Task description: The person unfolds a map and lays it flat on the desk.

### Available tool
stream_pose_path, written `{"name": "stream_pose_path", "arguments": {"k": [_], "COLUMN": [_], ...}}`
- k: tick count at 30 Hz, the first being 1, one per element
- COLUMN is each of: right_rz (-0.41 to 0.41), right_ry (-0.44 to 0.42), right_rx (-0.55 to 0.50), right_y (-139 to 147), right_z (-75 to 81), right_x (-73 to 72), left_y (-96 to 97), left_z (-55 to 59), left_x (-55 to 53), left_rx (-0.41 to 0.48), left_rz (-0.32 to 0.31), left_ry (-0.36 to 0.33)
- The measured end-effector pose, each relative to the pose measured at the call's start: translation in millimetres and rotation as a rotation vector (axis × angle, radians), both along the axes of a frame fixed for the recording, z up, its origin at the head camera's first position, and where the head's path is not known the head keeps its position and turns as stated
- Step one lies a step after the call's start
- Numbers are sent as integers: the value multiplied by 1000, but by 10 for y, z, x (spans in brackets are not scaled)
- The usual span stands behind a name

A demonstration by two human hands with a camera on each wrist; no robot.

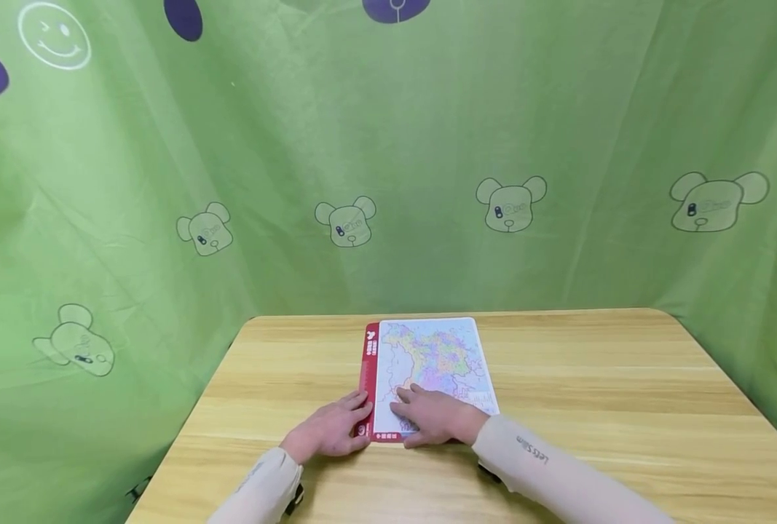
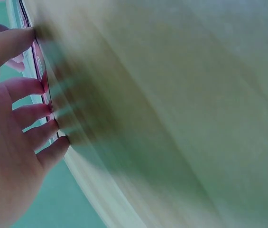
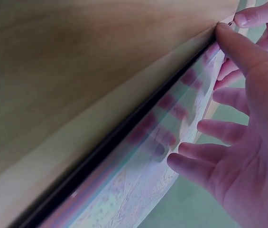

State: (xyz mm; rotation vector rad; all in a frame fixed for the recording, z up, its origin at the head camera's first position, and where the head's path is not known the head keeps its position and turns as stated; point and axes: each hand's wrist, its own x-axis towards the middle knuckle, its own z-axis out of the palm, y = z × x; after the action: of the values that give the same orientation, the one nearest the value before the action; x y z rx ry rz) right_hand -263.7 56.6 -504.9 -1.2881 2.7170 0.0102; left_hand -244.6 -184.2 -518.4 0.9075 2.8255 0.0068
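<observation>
A flat rectangular map board (image 1: 437,356) lies on the wooden table, printed in many colours with a red border along its left and near sides. My left hand (image 1: 336,428) is at the board's near left corner, fingers spread, with fingertips on the red border and the thumb by the near edge. Over the lower part of the map is my right hand (image 1: 437,416), its fingers extended and its thumb at the near edge. In the right wrist view the board's dark edge and glossy face (image 3: 124,190) reflect the fingers; whether every fingertip touches is unclear.
The wooden table (image 1: 578,364) extends to both sides of the board. A green curtain (image 1: 427,109) with bear-head prints hangs behind the table and along its sides. Pale sleeves (image 1: 552,466) cover both forearms.
</observation>
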Motion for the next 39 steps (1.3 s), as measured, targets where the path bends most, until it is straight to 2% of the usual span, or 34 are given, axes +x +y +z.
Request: {"name": "stream_pose_path", "arguments": {"k": [6, 16, 23, 32, 39], "right_rz": [8, 13, 68, 138, 195], "right_ry": [22, 64, 120, 181, 215], "right_rx": [-14, -34, -45, -62, -77], "right_y": [20, 54, 108, 159, 216], "right_z": [6, 134, 134, 241, 263], "right_x": [10, 68, 78, 79, 69], "left_y": [6, 14, 18, 13, 2], "left_z": [21, 34, 42, 27, 19], "left_x": [5, -5, 3, -12, -24], "left_rx": [1, -11, -11, -14, -12], "left_rz": [-9, -5, 6, 0, -7], "left_ry": [-2, -5, -16, -6, -1]}}
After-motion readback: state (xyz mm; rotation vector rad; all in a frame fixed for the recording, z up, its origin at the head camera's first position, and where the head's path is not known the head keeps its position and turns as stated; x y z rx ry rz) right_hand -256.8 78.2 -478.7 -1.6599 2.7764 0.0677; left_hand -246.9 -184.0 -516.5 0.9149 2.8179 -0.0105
